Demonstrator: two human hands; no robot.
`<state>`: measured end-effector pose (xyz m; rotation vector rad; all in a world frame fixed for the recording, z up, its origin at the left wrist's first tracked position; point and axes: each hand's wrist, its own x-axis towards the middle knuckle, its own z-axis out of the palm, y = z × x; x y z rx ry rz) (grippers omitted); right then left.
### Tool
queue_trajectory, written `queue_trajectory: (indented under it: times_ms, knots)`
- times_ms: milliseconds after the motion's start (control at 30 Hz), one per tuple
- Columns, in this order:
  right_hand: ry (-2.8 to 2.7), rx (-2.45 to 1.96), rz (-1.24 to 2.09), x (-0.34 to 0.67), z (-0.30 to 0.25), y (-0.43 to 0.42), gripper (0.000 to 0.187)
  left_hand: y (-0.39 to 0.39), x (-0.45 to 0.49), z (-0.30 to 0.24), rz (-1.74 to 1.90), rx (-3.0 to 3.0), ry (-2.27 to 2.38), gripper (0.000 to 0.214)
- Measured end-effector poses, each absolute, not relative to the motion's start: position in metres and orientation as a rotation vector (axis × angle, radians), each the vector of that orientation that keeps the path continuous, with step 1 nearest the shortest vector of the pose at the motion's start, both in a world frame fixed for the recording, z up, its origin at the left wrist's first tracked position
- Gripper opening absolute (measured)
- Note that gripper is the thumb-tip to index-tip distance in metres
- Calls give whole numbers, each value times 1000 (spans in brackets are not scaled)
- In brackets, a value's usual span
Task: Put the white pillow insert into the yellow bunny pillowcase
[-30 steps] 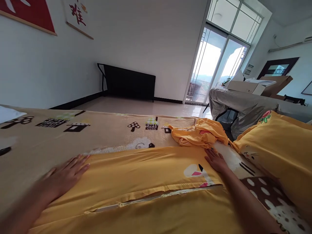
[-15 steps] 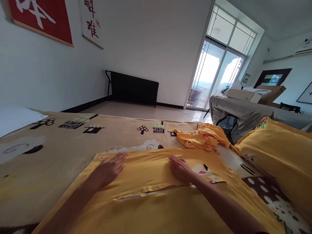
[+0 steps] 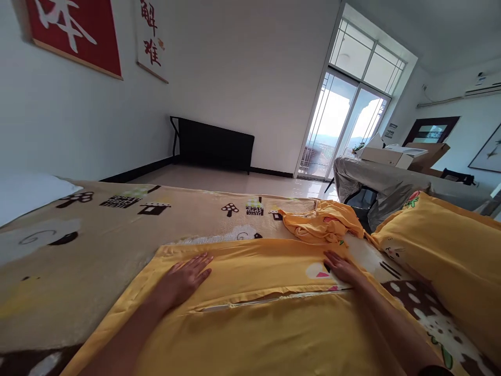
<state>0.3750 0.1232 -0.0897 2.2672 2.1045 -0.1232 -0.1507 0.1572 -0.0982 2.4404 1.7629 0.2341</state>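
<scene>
**Inspector A:** We record a flat yellow cotton pillowcase (image 3: pixel 250 292) lying spread on the tan fleece blanket printed with mushrooms and houses (image 3: pixel 117 224). Its zip opening (image 3: pixel 274 300) runs across the middle, facing up and partly open.

**Inspector B:** Confirmed. We find the left hand (image 3: pixel 183 277) palm-down on the pillowcase near its far left corner, fingers extended and slightly spread, pressing flat on the cloth. It pinches nothing.

**Inspector A:** We note the right hand (image 3: pixel 342 267) also palm-down, at the far right edge of the pillowcase beside a small white cartoon print. Its fingers lie straight and close together, flat on the fabric.

**Inspector B:** The two hands rest well apart, one towards each end of the far edge.

**Inspector A:** Just beyond the right hand we log a crumpled yellow cloth bundle (image 3: pixel 324 224). To the right lies a stuffed yellow pillow with a cat face (image 3: pixel 438 250).

**Inspector B:** We add a grey-covered table bearing cardboard boxes (image 3: pixel 383 180) and a glass balcony door (image 3: pixel 340 130) behind.
</scene>
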Motion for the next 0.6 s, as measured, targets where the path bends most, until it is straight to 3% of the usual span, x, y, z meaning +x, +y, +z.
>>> queue_trajectory:
  times_ms: [200, 333, 600]
  knots:
    - [2160, 2321, 12, 371, -79, 88, 50, 136, -120, -84, 184, 2701, 1922, 53]
    - [2445, 2199, -156, 358, -95, 56, 57, 106, -126, -86, 146, 2551, 1726, 54]
    - [2206, 2311, -238, 428, -108, 20, 61, 75, -170, -84, -49, 2611, 1909, 56]
